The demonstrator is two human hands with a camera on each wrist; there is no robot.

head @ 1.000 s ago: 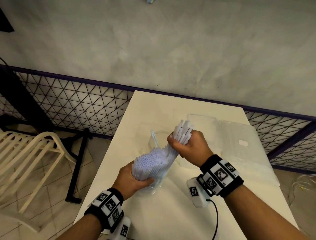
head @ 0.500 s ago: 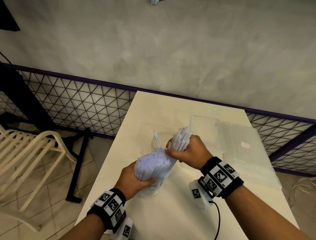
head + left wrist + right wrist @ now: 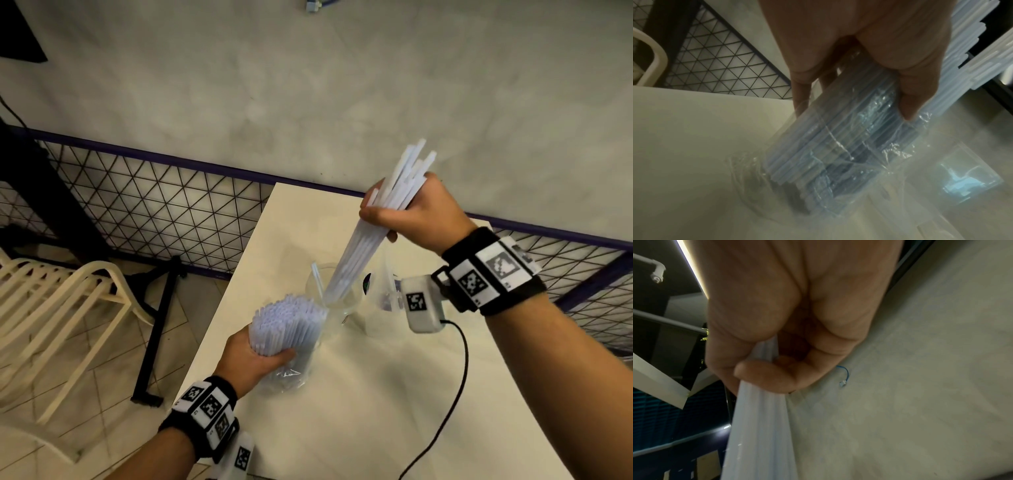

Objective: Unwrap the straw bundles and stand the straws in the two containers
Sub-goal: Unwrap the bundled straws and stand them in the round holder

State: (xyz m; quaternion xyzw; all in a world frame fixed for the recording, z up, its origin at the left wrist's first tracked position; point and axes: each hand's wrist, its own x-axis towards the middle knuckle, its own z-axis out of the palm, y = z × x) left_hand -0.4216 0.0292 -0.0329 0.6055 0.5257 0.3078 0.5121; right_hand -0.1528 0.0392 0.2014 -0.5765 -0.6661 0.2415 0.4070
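Note:
My left hand (image 3: 255, 356) grips a thick bundle of white straws (image 3: 287, 322) still sitting in its clear plastic wrap (image 3: 284, 375), its lower end on the white table (image 3: 359, 411). In the left wrist view the wrapped bundle (image 3: 840, 146) runs under my fingers (image 3: 908, 104). My right hand (image 3: 407, 212) holds a fistful of loose straws (image 3: 370, 240) raised above the table, their lower ends over a clear round container (image 3: 337, 291) that has one straw (image 3: 317, 279) standing in it. In the right wrist view the loose straws (image 3: 758, 426) hang below my fist.
A second clear container (image 3: 380, 294) stands right of the round one, partly behind my right wrist camera (image 3: 421, 305). A black cable (image 3: 448, 394) trails across the table. A wire mesh fence (image 3: 154, 209) and a cream chair (image 3: 61, 308) are on the left.
My right hand has pulled a fistful of straws out of the bundle and lifted it up and to the right, above the round container. My left hand kept hold of the bundle.

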